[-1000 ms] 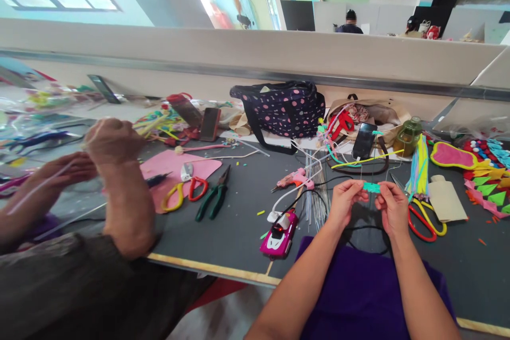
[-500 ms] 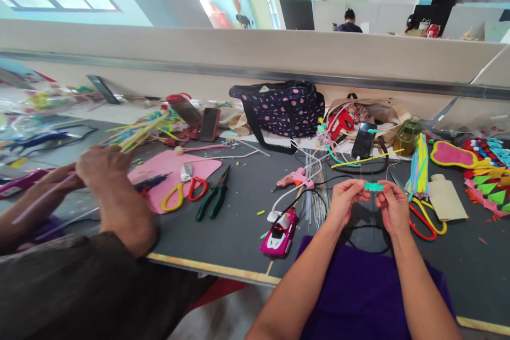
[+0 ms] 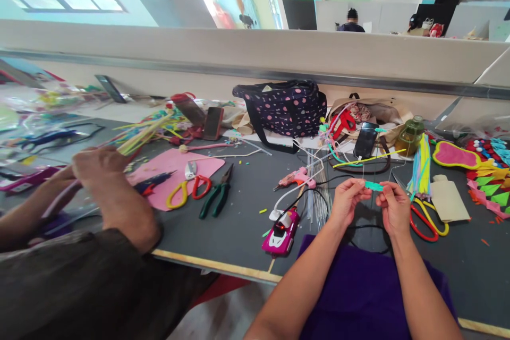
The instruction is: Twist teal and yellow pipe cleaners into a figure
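- Holding a small teal piece (image 3: 373,186) between both hands, we keep it raised just above the dark table (image 3: 239,223), in front of our purple lap.
- Our left hand (image 3: 347,201) pinches the piece's left end with thumb and fingertips pressed together.
- Our right hand (image 3: 393,206) pinches the right end the same way, fingers curled in.
- Just beside our right hand lie red and yellow scissors (image 3: 428,218), with a tan cutout (image 3: 449,201) next to them.
- Left of our left hand we see a bundle of thin clear sticks (image 3: 316,199), a pink glue gun (image 3: 295,177) and a pink toy car (image 3: 280,228) near the table edge.
- Behind our hands rests a black phone (image 3: 365,140), and further back a dark polka-dot bag (image 3: 283,109).
- Green-handled pliers (image 3: 217,199) and another pair of scissors (image 3: 187,191) lie by a pink sheet (image 3: 175,167), well apart from us.
- At the far left, another person's hands (image 3: 98,164) grip a bunch of yellow-green straws (image 3: 141,135).
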The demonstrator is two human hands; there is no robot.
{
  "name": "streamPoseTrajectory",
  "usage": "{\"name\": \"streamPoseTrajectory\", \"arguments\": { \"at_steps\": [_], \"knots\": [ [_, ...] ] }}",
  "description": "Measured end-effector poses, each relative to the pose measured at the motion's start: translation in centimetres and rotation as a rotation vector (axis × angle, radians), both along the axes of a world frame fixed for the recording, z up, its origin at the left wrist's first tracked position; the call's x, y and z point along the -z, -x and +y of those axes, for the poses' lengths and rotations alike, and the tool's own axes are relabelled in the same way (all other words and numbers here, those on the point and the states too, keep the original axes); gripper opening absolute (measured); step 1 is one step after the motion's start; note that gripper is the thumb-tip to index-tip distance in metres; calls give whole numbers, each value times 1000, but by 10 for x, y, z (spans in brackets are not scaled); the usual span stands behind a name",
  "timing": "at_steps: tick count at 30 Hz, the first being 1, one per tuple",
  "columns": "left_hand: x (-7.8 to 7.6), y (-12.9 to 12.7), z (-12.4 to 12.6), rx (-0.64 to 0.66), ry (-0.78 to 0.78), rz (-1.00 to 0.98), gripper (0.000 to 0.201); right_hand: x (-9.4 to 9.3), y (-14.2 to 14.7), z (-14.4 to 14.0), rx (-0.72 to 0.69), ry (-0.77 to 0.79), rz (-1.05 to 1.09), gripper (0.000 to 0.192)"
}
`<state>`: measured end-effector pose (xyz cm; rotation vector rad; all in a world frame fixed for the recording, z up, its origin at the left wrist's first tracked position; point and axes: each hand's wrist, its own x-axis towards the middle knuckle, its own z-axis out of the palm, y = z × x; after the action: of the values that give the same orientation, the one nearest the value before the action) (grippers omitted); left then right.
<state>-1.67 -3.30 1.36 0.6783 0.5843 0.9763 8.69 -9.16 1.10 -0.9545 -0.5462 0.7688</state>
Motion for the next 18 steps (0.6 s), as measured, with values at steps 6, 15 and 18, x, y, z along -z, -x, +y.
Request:
{"name": "streamPoseTrajectory", "arguments": {
  "at_steps": [6,15,18],
  "knots": [
    [-3,0,-2,8,-13,1,29,0,0,0,-12,-22,51,24],
    [-7,0,-5,-16,-58,17,27,0,-3,-1,-13,-46,64,20],
    [-7,0,-5,-18,-87,32,27,-2,-4,-3,-53,-26,37,25]
  ]
}}
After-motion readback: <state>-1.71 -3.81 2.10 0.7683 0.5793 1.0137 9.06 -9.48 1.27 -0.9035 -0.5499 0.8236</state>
